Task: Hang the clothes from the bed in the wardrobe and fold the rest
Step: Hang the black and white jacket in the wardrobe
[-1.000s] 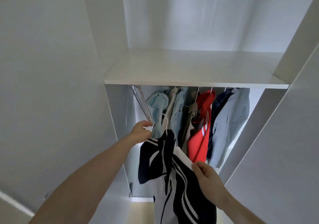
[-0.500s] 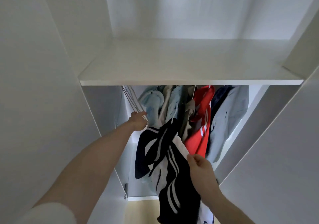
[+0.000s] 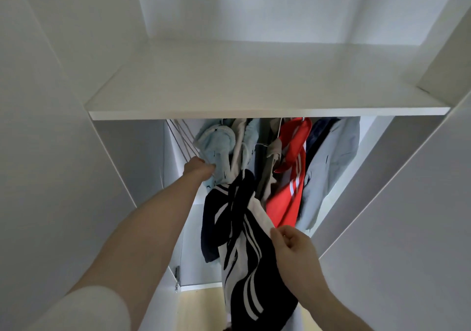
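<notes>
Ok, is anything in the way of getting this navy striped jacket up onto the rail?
The rail itself is hidden behind the shelf. The navy striped jacket sits in front of the light blue garment and the crowded hanging clothes, so those must be parted; the left hand is already there.

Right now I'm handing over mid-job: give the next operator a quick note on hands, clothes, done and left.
Left hand: reaching up under the shelf, by the spare hangers; its grip is hidden.
Right hand: pinches the striped jacket at its edge.
Done: red jacket, grey jacket and pale blue clothes hang inside.
Left: the striped jacket's hook is not visibly on the rail; get it on, let go, then the rest. The bed is out of view.
</notes>
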`<act>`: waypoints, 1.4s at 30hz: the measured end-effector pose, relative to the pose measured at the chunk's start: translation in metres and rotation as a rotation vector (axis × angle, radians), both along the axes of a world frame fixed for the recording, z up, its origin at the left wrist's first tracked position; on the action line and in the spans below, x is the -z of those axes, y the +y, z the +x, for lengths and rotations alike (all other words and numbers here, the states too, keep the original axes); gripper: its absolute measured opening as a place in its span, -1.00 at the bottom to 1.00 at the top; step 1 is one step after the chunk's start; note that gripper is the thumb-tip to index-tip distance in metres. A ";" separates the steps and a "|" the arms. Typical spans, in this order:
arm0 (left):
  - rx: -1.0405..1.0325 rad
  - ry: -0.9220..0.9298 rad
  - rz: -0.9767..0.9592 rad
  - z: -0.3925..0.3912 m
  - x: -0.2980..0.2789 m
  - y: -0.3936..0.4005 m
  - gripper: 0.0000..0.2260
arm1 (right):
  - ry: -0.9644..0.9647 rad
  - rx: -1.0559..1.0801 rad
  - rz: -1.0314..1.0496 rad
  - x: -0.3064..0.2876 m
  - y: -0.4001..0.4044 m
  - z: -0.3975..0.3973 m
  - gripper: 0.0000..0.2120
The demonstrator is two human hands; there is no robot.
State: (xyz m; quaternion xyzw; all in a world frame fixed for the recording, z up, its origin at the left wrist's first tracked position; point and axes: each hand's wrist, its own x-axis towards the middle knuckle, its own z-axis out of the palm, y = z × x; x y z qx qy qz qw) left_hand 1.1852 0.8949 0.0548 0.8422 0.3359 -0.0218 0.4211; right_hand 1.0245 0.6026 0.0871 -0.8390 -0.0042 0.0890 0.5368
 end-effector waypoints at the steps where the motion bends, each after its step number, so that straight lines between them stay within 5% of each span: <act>1: 0.002 -0.005 0.019 0.000 0.001 0.001 -0.55 | -0.006 -0.016 -0.007 -0.002 0.005 0.000 -0.67; 13: -0.122 -0.026 -0.030 -0.010 0.005 0.025 -0.77 | 0.118 -0.079 0.147 -0.020 0.052 -0.010 -0.63; 22: -0.123 0.032 0.269 -0.070 -0.012 0.069 -0.71 | 0.259 -0.141 0.227 -0.034 0.085 -0.038 -0.69; 35: -0.103 -0.002 0.238 -0.093 -0.025 0.087 -0.71 | 0.322 -0.127 0.317 -0.052 0.057 -0.048 -0.73; 42: -0.113 0.091 0.372 -0.099 -0.033 0.079 -0.76 | 0.313 -0.106 0.337 -0.044 0.109 -0.032 -0.76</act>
